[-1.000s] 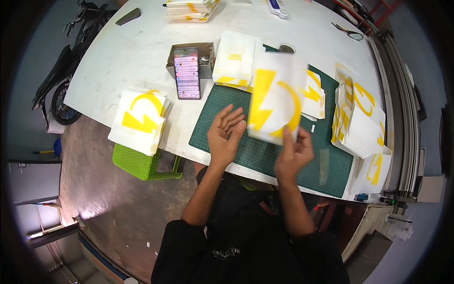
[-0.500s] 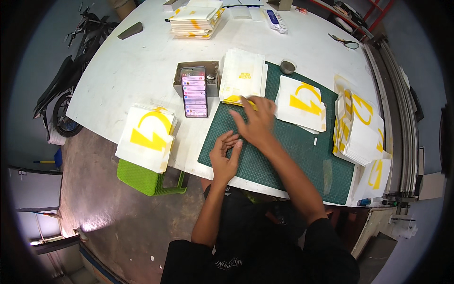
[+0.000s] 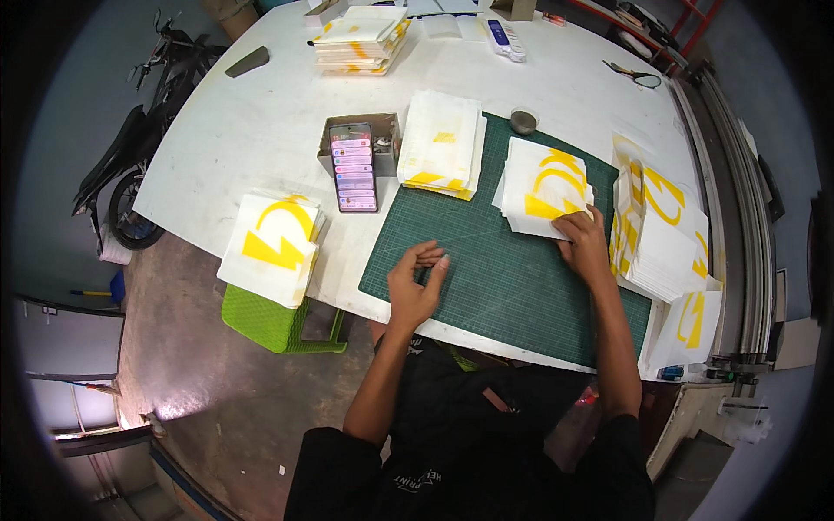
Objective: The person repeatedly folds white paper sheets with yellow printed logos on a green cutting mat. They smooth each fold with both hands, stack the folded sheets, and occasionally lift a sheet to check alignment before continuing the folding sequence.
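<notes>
My right hand point(image 3: 584, 240) is at the near right corner of a small stack of white paper bags with yellow print point(image 3: 540, 187), its thumb and fingers closed on the edge of the upper one. This stack lies on the right part of a green cutting mat point(image 3: 469, 260). Over the mat's near left part hovers my left hand point(image 3: 415, 285), fingers loosely curled, thumb apart, holding nothing. Beyond it, a taller pile of white bags point(image 3: 441, 143) overlaps the mat's far left corner.
A phone point(image 3: 353, 169) leans on an open cardboard box point(image 3: 388, 139). More printed bags lie on a green stool point(image 3: 261, 321), and others point(image 3: 656, 230) stand along the right edge. A small round container point(image 3: 524, 121) sits behind the mat; scissors point(image 3: 638, 78) lie far right.
My right hand has moved right, from beside the taller pile to the small stack, and has closed on a bag's edge. My left hand has hardly moved. The view has shifted slightly.
</notes>
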`<state>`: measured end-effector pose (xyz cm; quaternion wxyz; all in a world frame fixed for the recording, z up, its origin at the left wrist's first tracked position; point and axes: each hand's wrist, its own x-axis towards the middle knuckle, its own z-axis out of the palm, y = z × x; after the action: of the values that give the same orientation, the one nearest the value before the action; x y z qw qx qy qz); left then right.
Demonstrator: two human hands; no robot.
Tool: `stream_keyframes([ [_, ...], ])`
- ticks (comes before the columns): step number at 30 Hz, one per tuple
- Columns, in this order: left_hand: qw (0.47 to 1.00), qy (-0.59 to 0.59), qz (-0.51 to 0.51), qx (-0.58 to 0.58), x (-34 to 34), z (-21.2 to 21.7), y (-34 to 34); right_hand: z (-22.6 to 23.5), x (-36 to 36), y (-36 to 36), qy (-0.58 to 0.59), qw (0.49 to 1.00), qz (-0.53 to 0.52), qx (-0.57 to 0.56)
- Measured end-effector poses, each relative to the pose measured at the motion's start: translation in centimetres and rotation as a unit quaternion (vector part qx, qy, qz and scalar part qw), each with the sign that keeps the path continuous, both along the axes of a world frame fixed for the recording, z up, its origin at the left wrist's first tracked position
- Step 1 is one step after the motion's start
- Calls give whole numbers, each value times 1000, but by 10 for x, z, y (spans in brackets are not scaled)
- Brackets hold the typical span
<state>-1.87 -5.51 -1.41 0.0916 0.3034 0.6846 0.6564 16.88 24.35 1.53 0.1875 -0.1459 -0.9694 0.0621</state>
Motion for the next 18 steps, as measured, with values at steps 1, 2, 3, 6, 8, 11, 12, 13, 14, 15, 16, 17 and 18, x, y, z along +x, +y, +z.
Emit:
stream_keyframes([
  [1,1000,5,0,-6,-1,1,1,-3,4,3,19,1000,19,-6],
  [2,1000,8,1,-13,-1,0,2,-3,9,1,35,999,11,8],
  [3,1000,13,6,-21,-1,0,0,-2,8,-7,53,998,7,20],
  [6,999,3,39,-1,-1,-3,-6,7,15,-64,133,987,-23,87],
  [8,997,-7,77,-7,-9,-9,-9,5,36,-118,149,983,-38,100],
  [11,974,144,166,-53,-34,3,-10,-9,66,-173,-9,999,-25,-36],
  [12,950,223,202,-81,-48,12,-15,-8,71,-180,-10,998,-23,-49],
  [13,933,274,211,-99,-62,12,-20,-6,74,-185,-12,998,-21,-61],
  [14,920,303,228,-103,-77,11,-21,-6,73,-189,-8,997,-20,-73],
  [15,900,342,240,-125,-87,18,-16,-11,76,-187,-7,995,-31,-100],
  [16,878,381,251,-146,-98,24,-11,-14,75,-188,2,994,-35,-103],
  [17,860,403,261,-173,-109,27,-6,-15,74,-189,11,993,-40,-107],
  [18,841,423,273,-197,-120,30,-1,-15,72,-188,21,993,-44,-106],
])
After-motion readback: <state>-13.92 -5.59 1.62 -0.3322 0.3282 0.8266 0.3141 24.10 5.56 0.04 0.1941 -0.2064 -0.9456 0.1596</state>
